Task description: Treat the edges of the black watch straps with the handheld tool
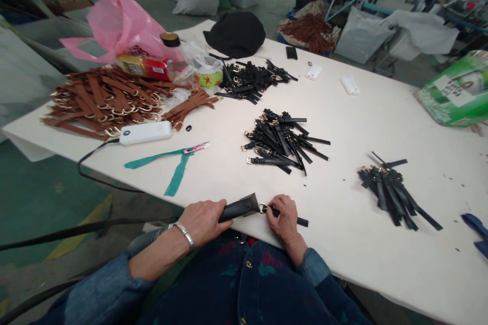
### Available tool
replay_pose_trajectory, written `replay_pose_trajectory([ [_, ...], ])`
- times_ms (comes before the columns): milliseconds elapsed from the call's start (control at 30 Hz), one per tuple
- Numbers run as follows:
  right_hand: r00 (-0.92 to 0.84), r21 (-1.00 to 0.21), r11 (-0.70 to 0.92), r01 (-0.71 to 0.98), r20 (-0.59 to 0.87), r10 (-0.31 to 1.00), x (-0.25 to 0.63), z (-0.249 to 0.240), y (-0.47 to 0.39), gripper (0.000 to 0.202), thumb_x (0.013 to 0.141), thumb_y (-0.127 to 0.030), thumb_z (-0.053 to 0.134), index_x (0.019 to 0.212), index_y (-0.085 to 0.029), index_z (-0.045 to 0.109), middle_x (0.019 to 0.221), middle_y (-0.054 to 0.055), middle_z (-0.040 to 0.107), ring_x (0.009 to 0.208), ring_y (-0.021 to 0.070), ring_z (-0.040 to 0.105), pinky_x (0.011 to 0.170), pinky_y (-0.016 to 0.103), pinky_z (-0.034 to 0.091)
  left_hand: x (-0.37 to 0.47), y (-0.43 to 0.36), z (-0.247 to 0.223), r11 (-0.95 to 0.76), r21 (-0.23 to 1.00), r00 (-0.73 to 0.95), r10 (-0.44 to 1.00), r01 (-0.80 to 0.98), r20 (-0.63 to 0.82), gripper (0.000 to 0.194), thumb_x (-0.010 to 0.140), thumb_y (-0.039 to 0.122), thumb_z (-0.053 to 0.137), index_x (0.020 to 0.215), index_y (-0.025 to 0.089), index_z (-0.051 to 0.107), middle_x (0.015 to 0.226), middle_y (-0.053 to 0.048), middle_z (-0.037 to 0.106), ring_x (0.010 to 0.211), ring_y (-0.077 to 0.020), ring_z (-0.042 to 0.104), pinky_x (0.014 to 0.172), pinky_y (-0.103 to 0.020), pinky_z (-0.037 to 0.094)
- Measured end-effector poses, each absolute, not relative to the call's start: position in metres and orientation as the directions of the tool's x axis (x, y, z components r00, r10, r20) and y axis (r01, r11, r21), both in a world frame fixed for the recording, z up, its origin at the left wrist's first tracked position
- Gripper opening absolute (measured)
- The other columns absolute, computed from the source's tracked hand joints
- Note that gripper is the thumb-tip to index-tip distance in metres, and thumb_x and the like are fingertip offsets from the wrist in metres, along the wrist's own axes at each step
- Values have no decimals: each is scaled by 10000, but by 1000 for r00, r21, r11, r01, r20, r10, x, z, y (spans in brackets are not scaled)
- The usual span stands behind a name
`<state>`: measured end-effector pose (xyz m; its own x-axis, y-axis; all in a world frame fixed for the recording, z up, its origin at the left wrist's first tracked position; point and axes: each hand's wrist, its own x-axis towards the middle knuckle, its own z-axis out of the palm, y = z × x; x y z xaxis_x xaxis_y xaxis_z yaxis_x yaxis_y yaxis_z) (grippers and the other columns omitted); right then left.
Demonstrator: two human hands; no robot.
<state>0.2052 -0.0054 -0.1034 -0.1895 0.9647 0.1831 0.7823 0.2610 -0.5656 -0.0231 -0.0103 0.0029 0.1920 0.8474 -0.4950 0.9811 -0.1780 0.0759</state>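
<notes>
My left hand [204,221], with a silver bangle at the wrist, is closed around a black tapered piece [242,206] with a flared end. Whether that piece joins the long black band and grey ribbed hose behind my wrist, I cannot tell. Between the fingers of my right hand [284,216] is a small black buckle strap [302,222]; its gold buckle [263,207] sits right beside the flared end. Beyond my hands lies a pile of black buckle straps [282,139]. A smaller bunch of them [389,188] rests to the right.
Brown buckle straps [102,94] are heaped at the left, near a pink bag [122,25] and a white power bank [145,132]. Thread snips [196,148] with green ribbon lie closer. A black cap [238,34] and a green pack [457,91] stand on the white table [362,122].
</notes>
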Motion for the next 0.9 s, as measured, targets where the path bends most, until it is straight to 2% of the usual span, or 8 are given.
replay_pose_trajectory([
  [300,-166,-482,219,849,151,974,197,-100,-6,211,726,-398,577,718,-188,550,769,30,509,784,182,430,708,312,295,-34,-19,-2,-148,96,176,851,984,-495,411,726,566,372,899,230,533,782,-91,656,743,-262,610,621,-349,425],
  [467,-189,-542,233,807,137,972,203,-101,-7,234,713,-419,593,776,-195,567,811,35,525,816,189,444,732,323,316,-31,-19,1,-156,103,187,841,982,-507,411,728,563,369,903,228,530,791,-94,653,749,-258,607,628,-351,423],
  [633,-308,-656,333,677,158,938,222,-104,-8,273,709,-321,597,957,-211,567,952,52,538,910,201,469,803,354,354,-19,-13,4,-204,90,222,840,975,-496,404,730,546,380,917,217,522,823,-106,644,764,-266,601,638,-368,427],
  [900,-346,-739,374,561,201,916,236,-118,-12,325,731,-195,558,1054,-231,556,1096,89,510,1011,217,473,843,395,418,12,4,17,-345,100,349,807,933,-477,334,750,458,413,920,191,517,828,-109,640,777,-268,601,653,-378,437],
])
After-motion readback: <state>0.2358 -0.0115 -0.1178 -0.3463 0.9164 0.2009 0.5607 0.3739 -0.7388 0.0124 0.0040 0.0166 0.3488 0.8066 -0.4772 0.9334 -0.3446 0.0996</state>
